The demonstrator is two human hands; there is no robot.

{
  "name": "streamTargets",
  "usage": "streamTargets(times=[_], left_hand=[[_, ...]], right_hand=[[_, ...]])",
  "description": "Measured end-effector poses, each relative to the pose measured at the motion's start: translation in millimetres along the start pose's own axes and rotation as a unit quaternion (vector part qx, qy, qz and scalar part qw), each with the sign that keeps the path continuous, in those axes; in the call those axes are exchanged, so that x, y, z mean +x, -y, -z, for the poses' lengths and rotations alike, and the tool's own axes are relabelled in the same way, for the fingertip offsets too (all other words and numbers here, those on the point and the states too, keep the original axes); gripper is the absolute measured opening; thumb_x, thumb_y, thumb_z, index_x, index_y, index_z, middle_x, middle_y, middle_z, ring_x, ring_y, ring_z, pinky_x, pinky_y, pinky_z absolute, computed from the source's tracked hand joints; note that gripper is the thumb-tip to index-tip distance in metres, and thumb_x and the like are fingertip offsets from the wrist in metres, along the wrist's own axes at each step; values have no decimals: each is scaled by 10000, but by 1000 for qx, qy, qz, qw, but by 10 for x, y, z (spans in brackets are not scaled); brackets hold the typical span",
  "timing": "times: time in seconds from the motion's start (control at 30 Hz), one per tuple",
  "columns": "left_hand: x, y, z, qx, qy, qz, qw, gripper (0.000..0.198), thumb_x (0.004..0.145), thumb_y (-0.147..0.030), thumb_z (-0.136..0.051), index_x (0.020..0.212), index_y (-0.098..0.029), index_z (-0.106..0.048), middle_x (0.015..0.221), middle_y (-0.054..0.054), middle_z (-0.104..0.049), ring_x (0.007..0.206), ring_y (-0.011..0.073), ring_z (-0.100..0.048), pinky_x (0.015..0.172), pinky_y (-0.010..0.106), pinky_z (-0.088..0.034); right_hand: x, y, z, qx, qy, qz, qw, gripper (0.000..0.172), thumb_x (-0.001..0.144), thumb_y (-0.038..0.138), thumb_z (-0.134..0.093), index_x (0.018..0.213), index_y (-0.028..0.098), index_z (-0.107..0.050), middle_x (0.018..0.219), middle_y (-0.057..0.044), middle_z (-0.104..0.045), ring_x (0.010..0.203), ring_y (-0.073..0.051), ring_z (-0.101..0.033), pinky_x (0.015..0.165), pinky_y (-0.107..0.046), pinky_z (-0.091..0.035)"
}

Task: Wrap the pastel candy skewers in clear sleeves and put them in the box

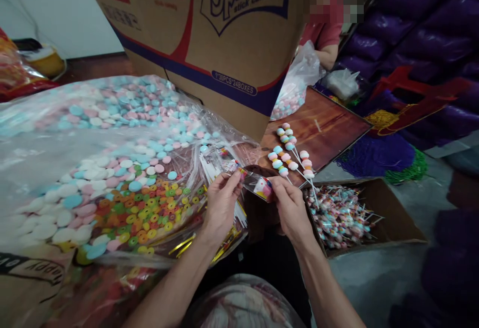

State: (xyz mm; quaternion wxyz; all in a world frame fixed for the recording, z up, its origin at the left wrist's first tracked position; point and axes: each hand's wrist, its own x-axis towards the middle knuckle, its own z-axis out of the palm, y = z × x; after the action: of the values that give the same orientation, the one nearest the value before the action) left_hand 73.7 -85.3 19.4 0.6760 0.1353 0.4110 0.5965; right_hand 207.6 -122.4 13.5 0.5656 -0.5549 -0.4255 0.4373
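Observation:
My left hand (220, 200) and my right hand (291, 202) come close together over the table's near edge. Between them is a small clear plastic wrapper (263, 188) with a colourful print. Fingers of the left pinch its left end, and those of the right grip the printed right end. Whether anything is inside the wrapper I cannot make out. Just beyond my right hand lie several candy skewers (286, 158) of pink, blue and white pieces on white sticks. Left of my left hand are loose ring candies (149, 208) in green, yellow and orange.
Pastel candy discs (127, 103) spread over clear plastic on the left. A tall cardboard carton (179, 43) stands at the back. On the right, an open box (392, 218) contains many wrapped candy sticks (339, 215). A person in a red top (331, 23) is behind the carton.

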Motion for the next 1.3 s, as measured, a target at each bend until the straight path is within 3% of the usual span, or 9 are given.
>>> streamTargets(times=[0.27, 0.4, 0.6, 0.7, 0.83, 0.9, 1.1, 1.17, 1.3], left_hand=[[-89, 75, -46, 32, 18, -23, 999, 290, 592, -319, -880, 735, -153, -690, 759, -3, -689, 680, 80, -610, 655, 194, -479], [-72, 49, 22, 26, 32, -19, 999, 245, 680, -346, -828, 745, -167, -675, 806, 8, -695, 734, 108, -633, 705, 236, -501], [-59, 35, -4, 10, 1, -29, 1000, 206, 659, -267, -841, 724, -164, -674, 789, -9, -694, 716, 88, -625, 708, 218, -502], [-67, 60, -42, 5, -9, -19, 1000, 216, 657, -279, -844, 754, -166, -687, 768, -13, -689, 685, 79, -615, 690, 209, -499], [-23, 79, -43, 0, -14, 8, 1000, 243, 649, -285, -850, 773, -161, -681, 749, -16, -682, 633, 69, -602, 665, 209, -487], [27, 73, -20, -17, -24, 25, 999, 257, 642, -290, -855, 772, -165, -672, 731, -19, -679, 623, 73, -606, 658, 213, -485], [175, 47, 47, -53, -65, 73, 994, 197, 722, -288, -808, 788, -178, -658, 711, -14, -681, 606, 87, -607, 629, 225, -471], [202, 43, 43, -65, -74, 77, 992, 149, 776, -272, -766, 784, -179, -650, 695, -13, -672, 614, 90, -611, 636, 224, -471], [244, 13, 18, -95, -115, 82, 985, 116, 846, -217, -695, 769, -167, -623, 668, -18, -640, 601, 75, -596, 630, 211, -466]], right_hand=[[-56, -31, -93, 49, -75, -10, 996, 297, 837, 447, -665, 735, 173, -615, 657, 24, -533, 606, -112, -444, 585, -237, -379], [-28, -2, -21, -23, -60, 1, 998, 375, 867, 460, -615, 637, 181, -514, 609, 43, -419, 575, -99, -357, 537, -232, -314], [-47, 77, -14, -122, -69, 35, 989, 446, 918, 454, -518, 586, 206, -355, 589, 52, -296, 559, -95, -284, 509, -239, -258], [-27, 44, 26, -172, -82, 55, 980, 446, 927, 467, -511, 587, 202, -395, 583, 51, -320, 566, -101, -306, 532, -247, -270], [82, -28, 211, -216, -108, 55, 969, 473, 954, 520, -430, 668, 185, -602, 610, 13, -543, 584, -135, -453, 584, -263, -337], [154, -74, 340, -277, -130, 61, 950, 460, 951, 518, -427, 755, 182, -673, 671, -22, -631, 625, -162, -522, 622, -277, -368], [308, -332, 621, -531, -149, 99, 828, 268, 897, 364, -509, 866, 198, -718, 860, -86, -689, 787, -218, -575, 665, -310, -368], [336, -399, 644, -550, -130, 107, 818, 254, 906, 306, -486, 855, 196, -709, 851, -89, -686, 794, -215, -573, 679, -312, -377], [328, -374, 630, -498, -142, 150, 842, 260, 927, 273, -455, 822, 173, -671, 826, -91, -665, 778, -209, -583, 722, -323, -413]])
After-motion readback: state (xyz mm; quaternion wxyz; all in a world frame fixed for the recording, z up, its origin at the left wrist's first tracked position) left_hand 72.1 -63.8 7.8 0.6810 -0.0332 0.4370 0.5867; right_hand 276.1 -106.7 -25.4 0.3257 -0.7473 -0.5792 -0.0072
